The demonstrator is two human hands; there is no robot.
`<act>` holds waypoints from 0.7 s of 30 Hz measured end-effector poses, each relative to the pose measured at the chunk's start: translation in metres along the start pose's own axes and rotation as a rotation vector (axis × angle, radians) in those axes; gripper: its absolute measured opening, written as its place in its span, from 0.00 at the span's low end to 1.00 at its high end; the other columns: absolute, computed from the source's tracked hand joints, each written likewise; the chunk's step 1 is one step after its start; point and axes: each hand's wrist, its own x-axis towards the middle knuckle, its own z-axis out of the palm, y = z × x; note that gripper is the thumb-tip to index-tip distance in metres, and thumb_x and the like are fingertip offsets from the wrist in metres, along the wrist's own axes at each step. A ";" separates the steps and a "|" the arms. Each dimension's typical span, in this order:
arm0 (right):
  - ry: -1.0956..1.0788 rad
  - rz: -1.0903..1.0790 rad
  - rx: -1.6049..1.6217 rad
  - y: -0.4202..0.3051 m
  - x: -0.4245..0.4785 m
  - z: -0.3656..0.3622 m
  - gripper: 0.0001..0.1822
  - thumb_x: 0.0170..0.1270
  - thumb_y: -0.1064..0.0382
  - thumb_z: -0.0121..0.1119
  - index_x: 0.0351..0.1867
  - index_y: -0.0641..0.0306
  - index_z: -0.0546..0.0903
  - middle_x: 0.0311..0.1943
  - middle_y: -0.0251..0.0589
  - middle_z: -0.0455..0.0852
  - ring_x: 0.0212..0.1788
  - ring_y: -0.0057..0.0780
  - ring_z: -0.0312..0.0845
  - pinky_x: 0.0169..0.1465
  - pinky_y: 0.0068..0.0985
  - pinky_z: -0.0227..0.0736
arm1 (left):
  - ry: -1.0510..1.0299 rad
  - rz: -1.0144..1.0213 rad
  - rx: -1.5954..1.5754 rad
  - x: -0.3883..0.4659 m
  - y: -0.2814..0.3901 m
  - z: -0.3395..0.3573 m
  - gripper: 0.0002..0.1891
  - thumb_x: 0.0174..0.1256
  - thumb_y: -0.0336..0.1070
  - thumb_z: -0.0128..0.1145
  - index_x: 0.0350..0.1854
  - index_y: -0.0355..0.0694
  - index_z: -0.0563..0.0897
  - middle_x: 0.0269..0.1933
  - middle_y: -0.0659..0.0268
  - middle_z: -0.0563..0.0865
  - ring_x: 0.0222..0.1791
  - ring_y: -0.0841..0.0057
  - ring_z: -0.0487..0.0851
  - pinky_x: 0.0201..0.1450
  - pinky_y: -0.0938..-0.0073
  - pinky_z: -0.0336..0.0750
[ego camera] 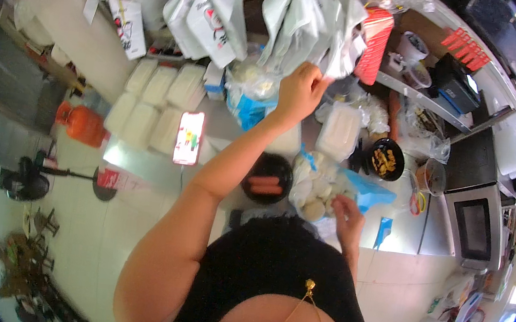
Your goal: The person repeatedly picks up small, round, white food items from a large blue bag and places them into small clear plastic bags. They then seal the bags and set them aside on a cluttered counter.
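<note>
My left hand is raised, its fingers closed at the lower edge of a hanging white plastic bag; the fingertips are partly hidden. Lower down, my right hand is at the side of an open clear bag of round pale food pieces, its fingertips touching the contents. Whether it grips one is unclear. A blue plastic flap spreads from that bag. Left of the bag, a black bowl holds two pink sausages. Behind it stands a lidded clear plastic container.
Stacked white food boxes and a lit phone are on the left of the steel counter. On the right are a bowl of browned food pieces, scissors and a microwave. An orange gas cylinder stands on the floor.
</note>
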 end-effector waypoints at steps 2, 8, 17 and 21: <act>-0.060 0.018 0.099 -0.010 0.009 0.000 0.11 0.67 0.65 0.58 0.45 0.70 0.81 0.37 0.41 0.86 0.40 0.24 0.82 0.46 0.23 0.75 | -0.069 -0.062 -0.050 -0.047 0.009 -0.022 0.16 0.55 0.38 0.68 0.21 0.39 0.72 0.23 0.61 0.75 0.19 0.64 0.76 0.21 0.67 0.67; -0.147 -0.018 0.315 -0.055 0.036 0.021 0.14 0.69 0.62 0.56 0.48 0.73 0.78 0.44 0.41 0.83 0.43 0.25 0.78 0.50 0.22 0.71 | -0.455 0.060 0.102 -0.159 0.041 -0.090 0.10 0.51 0.36 0.65 0.25 0.43 0.75 0.29 0.67 0.77 0.24 0.67 0.80 0.24 0.68 0.73; -0.675 0.209 0.113 -0.052 0.046 0.076 0.17 0.63 0.52 0.63 0.29 0.67 0.83 0.24 0.30 0.81 0.29 0.16 0.71 0.33 0.19 0.64 | -0.567 0.104 0.226 -0.204 0.047 -0.145 0.12 0.49 0.36 0.65 0.26 0.44 0.72 0.28 0.67 0.74 0.25 0.71 0.81 0.22 0.71 0.75; -0.588 0.254 0.259 -0.059 0.035 0.102 0.11 0.63 0.58 0.63 0.31 0.65 0.84 0.25 0.27 0.81 0.28 0.14 0.69 0.34 0.17 0.64 | -0.648 0.145 0.253 -0.200 0.038 -0.171 0.12 0.49 0.38 0.64 0.26 0.44 0.72 0.29 0.69 0.74 0.26 0.71 0.82 0.23 0.70 0.75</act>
